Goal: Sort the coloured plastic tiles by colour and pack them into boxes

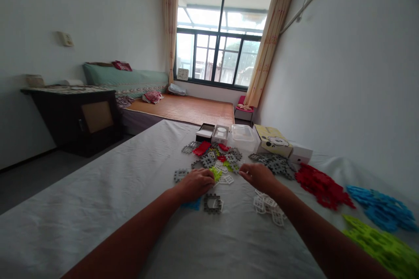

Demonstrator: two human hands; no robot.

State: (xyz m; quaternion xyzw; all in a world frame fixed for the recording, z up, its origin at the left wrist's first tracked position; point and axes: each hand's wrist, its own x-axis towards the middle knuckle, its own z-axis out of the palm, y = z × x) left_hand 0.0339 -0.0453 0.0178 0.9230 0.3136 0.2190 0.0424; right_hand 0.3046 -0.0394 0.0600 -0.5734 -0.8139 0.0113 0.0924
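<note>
Both my hands reach into a mixed heap of flat plastic grid pieces (216, 159) on a white sheet. My left hand (195, 184) lies knuckles up with fingers curled over a lime-green piece (215, 173); a blue piece (193, 204) peeks from under the wrist. My right hand (258, 175) has its fingers curled at the heap's right edge, next to a white piece (226, 179); what it holds, if anything, is hidden. A grey frame piece (213, 203) lies between my forearms. Several white pieces (269, 207) sit beside my right forearm.
Sorted piles lie to the right: grey (277, 165), red (322, 187), blue (381, 208), lime green (382, 244). Small boxes (213, 131), a clear tub (242, 136) and a yellow box (273, 140) stand behind the heap. A dark cabinet (78, 117) and a low bed (183, 109) lie beyond.
</note>
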